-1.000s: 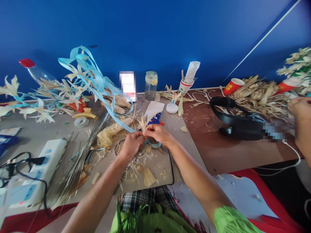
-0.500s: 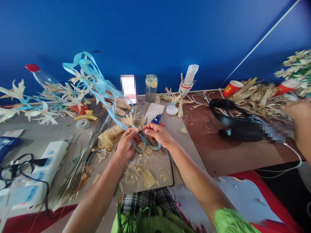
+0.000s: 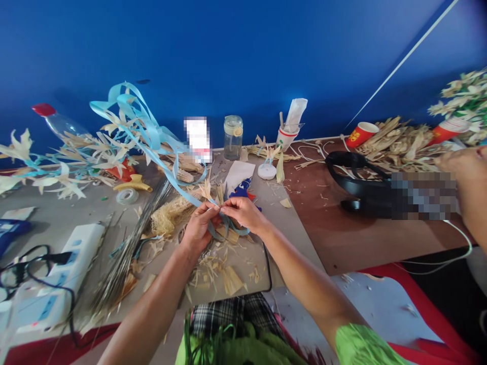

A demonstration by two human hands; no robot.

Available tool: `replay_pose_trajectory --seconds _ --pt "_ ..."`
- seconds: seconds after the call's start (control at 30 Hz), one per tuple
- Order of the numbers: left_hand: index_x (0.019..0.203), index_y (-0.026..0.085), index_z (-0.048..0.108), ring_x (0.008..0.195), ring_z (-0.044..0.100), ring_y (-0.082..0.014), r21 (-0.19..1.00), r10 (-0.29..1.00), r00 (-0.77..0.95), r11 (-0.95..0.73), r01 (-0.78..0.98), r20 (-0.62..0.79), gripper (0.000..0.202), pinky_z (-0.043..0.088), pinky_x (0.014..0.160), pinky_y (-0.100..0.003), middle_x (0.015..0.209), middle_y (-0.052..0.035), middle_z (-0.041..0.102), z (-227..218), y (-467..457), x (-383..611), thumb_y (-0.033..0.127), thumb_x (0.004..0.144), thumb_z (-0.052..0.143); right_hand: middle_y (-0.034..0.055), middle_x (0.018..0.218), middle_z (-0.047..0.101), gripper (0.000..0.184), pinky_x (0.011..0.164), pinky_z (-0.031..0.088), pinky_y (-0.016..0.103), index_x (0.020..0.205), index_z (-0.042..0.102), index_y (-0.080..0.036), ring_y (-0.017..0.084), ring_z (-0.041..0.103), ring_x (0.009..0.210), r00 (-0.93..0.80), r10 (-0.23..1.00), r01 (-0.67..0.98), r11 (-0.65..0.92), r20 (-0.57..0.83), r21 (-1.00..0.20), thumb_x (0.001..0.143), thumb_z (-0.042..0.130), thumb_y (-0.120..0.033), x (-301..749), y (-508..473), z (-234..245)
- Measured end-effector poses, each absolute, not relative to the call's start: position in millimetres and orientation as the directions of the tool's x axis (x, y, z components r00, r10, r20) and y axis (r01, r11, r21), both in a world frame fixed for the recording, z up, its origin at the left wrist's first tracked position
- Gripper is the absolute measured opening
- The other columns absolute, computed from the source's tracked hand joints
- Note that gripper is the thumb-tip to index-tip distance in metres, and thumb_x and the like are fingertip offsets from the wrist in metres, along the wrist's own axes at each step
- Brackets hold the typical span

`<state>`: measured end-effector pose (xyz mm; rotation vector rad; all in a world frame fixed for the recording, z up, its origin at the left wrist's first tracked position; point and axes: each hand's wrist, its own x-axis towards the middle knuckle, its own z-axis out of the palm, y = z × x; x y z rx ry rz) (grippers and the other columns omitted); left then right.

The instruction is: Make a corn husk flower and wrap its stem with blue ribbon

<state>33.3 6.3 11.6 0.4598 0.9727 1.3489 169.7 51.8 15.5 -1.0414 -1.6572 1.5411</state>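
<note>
Left hand [image 3: 198, 229] and right hand [image 3: 243, 213] both pinch the long light-blue ribbon strip [image 3: 178, 186] against a small pale dried-husk tuft [image 3: 208, 190], just above the scrap-littered grey tabletop [image 3: 76, 213]. Half a second ago the fingertips were apart. Now they meet, drawing the ribbon tight.

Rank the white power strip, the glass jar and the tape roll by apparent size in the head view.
1. power strip, though it lies nearest the camera, which enlarges it
2. glass jar
3. tape roll
</note>
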Motion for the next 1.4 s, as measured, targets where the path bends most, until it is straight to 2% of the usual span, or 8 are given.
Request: replay_pose_trajectory --seconds 0.2,0.37,0.63,0.87,1.0,1.13,1.27,1.4 --pt "0.064 0.014 0.056 0.041 0.041 -0.0035 0.798 0.943 -0.058 0.245 -0.55 -0.329 0.024 0.034 0.044 -0.016 0.047 0.0068 0.046 13.9 4.8 34.8 0.023 0.059 0.078 -0.0055 0.053 0.042 0.021 0.048 0.027 0.019 0.065 0.058 -0.013 0.006 0.032 0.05 -0.459 0.887 0.221 0.048 -0.06 -0.974 0.072 0.056 -0.034 169.6 51.2 15.6" --pt "0.066 0.014 0.058 0.041 0.04 -0.0036 0.824 0.929 -0.069 0.288 -0.488 -0.365 0.026 0.031 0.041 -0.017 0.05 0.0057 0.048 16.7 3.8 34.0 0.027 0.058 0.08 -0.0055 0.051 0.043 0.016 0.051 0.029 0.019 0.064 0.055 -0.015 0.007 0.037 0.051 -0.434 0.9 0.306 0.113 -0.033 -0.945 0.071 0.052 -0.029 171.1 51.6 18.0" --pt "0.059 0.013 0.055 0.037 0.025 -0.0013 0.85 0.943 -0.095 0.241 -0.468 -0.319 0.029 0.022 0.038 -0.017 0.042 0.0095 0.032 17.7 3.4 32.8 0.03 0.06 0.078 -0.0041 0.057 0.048 0.013 0.051 0.031 0.019 0.063 0.054 -0.015 0.007 0.039 0.053 -0.414 0.91 0.335 0.12 -0.032 -0.935 0.067 0.05 -0.026 171.0 52.0 19.8" --pt "0.055 0.013 0.054 0.036 0.028 -0.0018 0.891 0.936 -0.167 0.224 -0.394 -0.309 0.028 0.022 0.039 -0.018 0.041 0.0084 0.037 17.7 5.1 32.4 0.029 0.06 0.077 -0.0033 0.058 0.051 0.015 0.053 0.031 0.019 0.065 0.058 -0.013 0.008 0.041 0.055 -0.428 0.902 0.36 0.108 -0.061 -0.927 0.068 0.052 -0.026 169.5 51.3 20.6" --pt "0.058 0.013 0.059 0.037 0.033 -0.0028 0.915 0.925 -0.239 0.201 -0.351 -0.295 0.025 0.026 0.04 -0.019 0.043 0.0064 0.045 17.4 6.7 30.3 0.031 0.059 0.077 -0.0032 0.059 0.052 0.023 0.053 0.032 0.02 0.068 0.061 -0.013 0.008 0.04 0.054 -0.452 0.888 0.268 0.049 -0.081 -0.962 0.071 0.058 -0.035 173.9 55.6 17.3" --pt "0.06 0.013 0.062 0.038 0.036 -0.0035 0.923 0.922 -0.265 0.185 -0.337 -0.281 0.024 0.025 0.04 -0.019 0.045 0.0051 0.049 18.1 6.7 28.9 0.031 0.058 0.077 -0.0054 0.054 0.044 0.034 0.049 0.028 0.02 0.072 0.062 -0.013 0.007 0.034 0.05 -0.457 0.882 0.153 -0.05 -0.115 -0.987 0.071 0.06 -0.047 179.7 59.8 16.1" --pt "0.059 0.013 0.061 0.038 0.036 -0.0036 0.912 0.925 -0.258 0.17 -0.374 -0.278 0.024 0.026 0.041 -0.019 0.045 0.0054 0.049 16.7 6.2 29.3 0.031 0.058 0.077 -0.0049 0.054 0.044 0.037 0.048 0.026 0.02 0.075 0.064 -0.012 0.007 0.034 0.052 -0.504 0.858 0.207 0.011 -0.097 -0.978 0.071 0.062 -0.048 176.8 57.7 15.9" --pt "0.059 0.013 0.061 0.038 0.034 -0.0032 0.91 0.93 -0.243 0.17 -0.378 -0.274 0.024 0.025 0.041 -0.019 0.045 0.006 0.048 12.7 6.4 30.4 0.032 0.058 0.077 -0.0027 0.059 0.051 0.031 0.052 0.03 0.02 0.074 0.064 -0.012 0.008 0.039 0.056 -0.487 0.871 0.23 0.055 -0.066 -0.972 0.071 0.062 -0.042 167.6 52.5 14.1"
